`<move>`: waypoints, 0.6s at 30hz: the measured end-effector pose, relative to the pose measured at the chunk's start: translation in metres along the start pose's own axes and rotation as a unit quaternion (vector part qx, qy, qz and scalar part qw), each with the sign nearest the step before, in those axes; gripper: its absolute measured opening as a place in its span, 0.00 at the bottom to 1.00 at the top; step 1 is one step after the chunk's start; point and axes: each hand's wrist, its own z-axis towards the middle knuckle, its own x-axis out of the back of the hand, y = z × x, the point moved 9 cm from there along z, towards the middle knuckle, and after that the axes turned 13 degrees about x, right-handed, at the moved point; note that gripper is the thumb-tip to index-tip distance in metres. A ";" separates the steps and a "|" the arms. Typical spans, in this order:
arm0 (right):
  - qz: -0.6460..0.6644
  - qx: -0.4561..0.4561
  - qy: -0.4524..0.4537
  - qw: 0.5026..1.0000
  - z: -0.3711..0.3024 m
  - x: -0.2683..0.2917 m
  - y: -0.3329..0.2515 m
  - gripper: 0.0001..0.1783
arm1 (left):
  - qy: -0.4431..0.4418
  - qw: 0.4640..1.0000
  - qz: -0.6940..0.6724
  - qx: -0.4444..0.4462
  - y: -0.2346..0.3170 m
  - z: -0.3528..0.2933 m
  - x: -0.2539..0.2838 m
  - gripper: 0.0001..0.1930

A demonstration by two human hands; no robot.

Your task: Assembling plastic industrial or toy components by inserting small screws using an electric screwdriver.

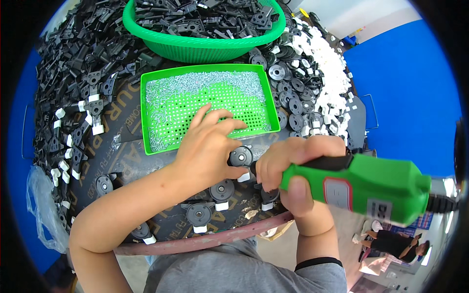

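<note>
My right hand (298, 168) is wrapped round a green electric screwdriver (376, 188) with a black trigger area and a cord at its rear. The tool lies nearly level and points left, its black nose (253, 169) close by a black round part (241, 156) with a white tab. My left hand (207, 144) holds that part between thumb and index finger. Its other fingers are spread over the near side of a shallow green tray (143, 112) of small silvery screws (210, 80). Whether the screwdriver touches the part I cannot tell.
Similar round parts with white tabs (199, 214) lie along the table's near edge. A green basket (195, 49) of black parts stands behind the tray. Black brackets (73, 63) heap up left; black discs (295, 105) and white caps (332, 73) right. Another person (395, 244) is far right.
</note>
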 end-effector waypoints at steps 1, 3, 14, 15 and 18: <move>-0.002 0.002 0.000 1.000 0.001 0.001 -0.002 0.24 | -0.005 1.000 0.002 0.002 0.001 0.000 0.000 0.17; 0.011 -0.007 0.012 1.000 0.002 0.003 -0.003 0.23 | -0.008 1.000 0.006 0.003 0.001 0.001 -0.001 0.16; -0.005 0.131 0.138 0.982 0.050 0.040 0.027 0.15 | 0.061 0.998 -0.001 0.013 0.006 -0.014 0.025 0.15; -0.003 0.129 0.138 0.982 0.049 0.038 0.037 0.15 | 0.060 0.998 -0.001 0.015 0.006 -0.019 0.033 0.15; 0.032 0.114 0.141 0.983 0.048 0.036 0.054 0.15 | -0.093 0.989 -0.056 0.100 -0.001 -0.035 0.024 0.14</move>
